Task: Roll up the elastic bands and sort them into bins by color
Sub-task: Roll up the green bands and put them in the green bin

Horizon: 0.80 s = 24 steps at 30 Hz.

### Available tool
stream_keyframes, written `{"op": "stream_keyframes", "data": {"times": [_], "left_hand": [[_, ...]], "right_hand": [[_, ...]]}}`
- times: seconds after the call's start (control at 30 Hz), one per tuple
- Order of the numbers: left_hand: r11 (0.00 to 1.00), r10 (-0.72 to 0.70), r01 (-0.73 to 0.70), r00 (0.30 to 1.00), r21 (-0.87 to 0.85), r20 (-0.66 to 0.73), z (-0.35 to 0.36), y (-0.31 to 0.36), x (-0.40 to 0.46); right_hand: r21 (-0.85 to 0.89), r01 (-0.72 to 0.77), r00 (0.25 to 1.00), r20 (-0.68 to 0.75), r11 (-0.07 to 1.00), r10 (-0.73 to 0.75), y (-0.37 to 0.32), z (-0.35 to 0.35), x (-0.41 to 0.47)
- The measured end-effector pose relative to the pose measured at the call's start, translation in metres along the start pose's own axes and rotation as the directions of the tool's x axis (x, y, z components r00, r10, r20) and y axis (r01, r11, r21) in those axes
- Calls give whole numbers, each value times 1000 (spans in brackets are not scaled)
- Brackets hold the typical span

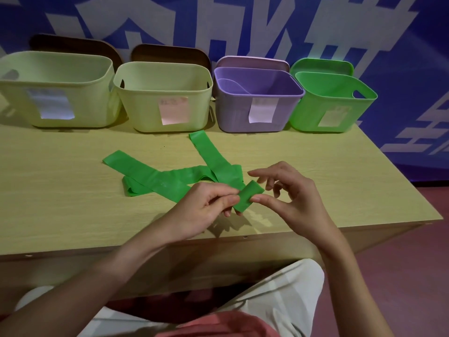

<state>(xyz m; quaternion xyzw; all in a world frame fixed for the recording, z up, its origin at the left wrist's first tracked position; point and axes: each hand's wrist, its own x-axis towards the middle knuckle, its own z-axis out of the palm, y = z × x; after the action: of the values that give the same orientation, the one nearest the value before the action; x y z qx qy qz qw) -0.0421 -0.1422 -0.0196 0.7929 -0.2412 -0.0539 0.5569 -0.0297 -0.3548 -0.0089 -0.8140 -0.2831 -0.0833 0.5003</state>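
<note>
A long green elastic band [170, 178] lies tangled on the wooden table [60, 203], its loose ends reaching left and toward the bins. Its near end is rolled into a small flat roll [250, 197] held just above the table. My left hand [206, 210] pinches the roll's left side between thumb and fingers. My right hand [289, 193] touches the roll's right end with its thumb tip, the other fingers spread and lifted. A green bin [335, 103] stands at the back right.
Along the back stand two pale yellow-green bins [56, 88] [162, 96] and a purple bin [257, 103], each with a paper label, with lids propped behind them. The table's front edge runs just below my hands.
</note>
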Motion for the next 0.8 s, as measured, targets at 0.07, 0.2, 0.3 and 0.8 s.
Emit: {"op": "stream_keyframes", "data": {"times": [0.07,0.2,0.3,0.8], "left_hand": [[999,-23,26,997,-29,76,-6,0,2],[988,-64,94,973,-126,223,-22,1,8],[910,-172,280,926,-305,337,-27,4,10],[412,-244,714,686,-567,686,-27,-2,37]], "right_hand": [[-12,29,998,50,1000,-28,-1,-6,3],[45,47,988,146,998,-53,-1,-13,9],[137,45,986,151,989,-66,6,-13,11],[454,-31,987,155,890,-45,27,-8,20]]}}
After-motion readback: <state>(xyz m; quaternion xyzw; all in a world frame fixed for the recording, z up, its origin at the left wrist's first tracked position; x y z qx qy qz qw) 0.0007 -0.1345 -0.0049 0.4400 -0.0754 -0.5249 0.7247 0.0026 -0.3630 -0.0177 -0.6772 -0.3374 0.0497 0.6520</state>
